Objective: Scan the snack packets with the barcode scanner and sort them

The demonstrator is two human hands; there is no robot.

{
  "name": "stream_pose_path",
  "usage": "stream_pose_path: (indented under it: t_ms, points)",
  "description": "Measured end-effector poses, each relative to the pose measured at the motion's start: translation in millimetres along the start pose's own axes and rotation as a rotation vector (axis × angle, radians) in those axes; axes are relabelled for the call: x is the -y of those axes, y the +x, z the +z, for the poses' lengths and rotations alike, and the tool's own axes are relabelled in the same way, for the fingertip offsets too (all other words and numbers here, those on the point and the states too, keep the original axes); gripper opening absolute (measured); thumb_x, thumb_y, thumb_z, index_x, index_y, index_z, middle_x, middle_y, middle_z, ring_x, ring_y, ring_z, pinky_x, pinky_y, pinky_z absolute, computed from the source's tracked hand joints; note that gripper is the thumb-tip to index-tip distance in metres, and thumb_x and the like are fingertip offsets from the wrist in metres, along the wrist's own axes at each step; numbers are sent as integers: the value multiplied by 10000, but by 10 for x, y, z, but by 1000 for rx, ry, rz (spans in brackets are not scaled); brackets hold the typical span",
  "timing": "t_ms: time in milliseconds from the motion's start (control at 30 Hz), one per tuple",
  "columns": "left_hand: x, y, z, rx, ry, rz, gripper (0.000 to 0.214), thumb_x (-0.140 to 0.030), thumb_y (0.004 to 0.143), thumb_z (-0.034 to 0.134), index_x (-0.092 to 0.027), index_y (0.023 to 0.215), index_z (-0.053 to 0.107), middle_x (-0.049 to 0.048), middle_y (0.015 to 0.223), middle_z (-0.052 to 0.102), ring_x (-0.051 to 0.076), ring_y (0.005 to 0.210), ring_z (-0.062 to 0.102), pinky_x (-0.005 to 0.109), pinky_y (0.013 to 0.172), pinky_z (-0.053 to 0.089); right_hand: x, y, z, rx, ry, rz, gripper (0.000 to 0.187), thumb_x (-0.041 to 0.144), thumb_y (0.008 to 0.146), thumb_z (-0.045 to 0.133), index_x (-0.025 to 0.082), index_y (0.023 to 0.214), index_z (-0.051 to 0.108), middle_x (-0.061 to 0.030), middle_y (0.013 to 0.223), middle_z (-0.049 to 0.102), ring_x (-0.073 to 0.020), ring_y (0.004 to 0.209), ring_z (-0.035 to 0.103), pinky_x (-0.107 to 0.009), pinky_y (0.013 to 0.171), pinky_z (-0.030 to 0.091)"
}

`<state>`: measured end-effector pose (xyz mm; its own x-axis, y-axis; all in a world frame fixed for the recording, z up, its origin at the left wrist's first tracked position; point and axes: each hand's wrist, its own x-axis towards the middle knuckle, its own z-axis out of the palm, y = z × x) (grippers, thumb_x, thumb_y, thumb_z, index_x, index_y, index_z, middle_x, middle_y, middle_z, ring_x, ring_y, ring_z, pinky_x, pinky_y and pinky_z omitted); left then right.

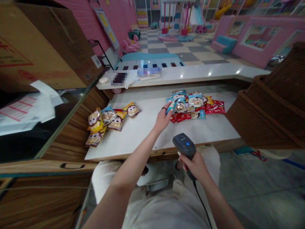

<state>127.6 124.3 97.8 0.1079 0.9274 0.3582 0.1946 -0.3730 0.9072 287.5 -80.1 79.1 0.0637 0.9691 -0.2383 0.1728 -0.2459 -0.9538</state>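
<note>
My left hand [163,118] reaches to the near left edge of a heap of snack bags, its fingers closed on a blue snack bag [171,107]. Behind and beside it lie more blue-and-white bags [196,100] and red bags [215,107]. In front of the desk, my right hand [194,163] grips the handle of a dark barcode scanner [184,143]. A blue light glows on top of the scanner, and its black cable [199,195] hangs down. Left on the white desk [140,136] sits a second group of bags, mostly yellow and brown [116,122].
A brown woven basket [274,105] stands at the right end. A large cardboard box [47,44] and paper sheets [21,108] are at the left. Beyond the desk, a raised white ledge [197,72] carries a blurred-out dark item and a white cable.
</note>
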Motion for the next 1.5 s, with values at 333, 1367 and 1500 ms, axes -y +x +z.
stream_pose_path:
  t_ms: [333,1367,1500]
  points:
    - [-14,779,927,288,773,247,712,-420,1043,546,-107,1666,402,222,1754,369,340,1648,333,550,1363,206,-3,-43,-207,-61,21,46,336,512,740,732,194,645,683,-2,404,576,-146,335,517,-253,401,412]
    - [535,-449,-1056,-350,-161,-205,503,-442,955,746,-193,1388,683,157,1601,600,276,1560,478,419,1338,265,33,2,103,54,-33,-27,356,518,792,758,197,656,688,1,404,590,-158,333,554,-247,400,447]
    - [411,-875,-909,-413,-648,-446,513,-575,1018,627,-222,1383,700,114,1453,722,270,1390,659,401,1206,479,29,15,154,105,-28,-38,382,543,817,777,202,673,682,-1,410,606,-166,340,575,-252,411,474]
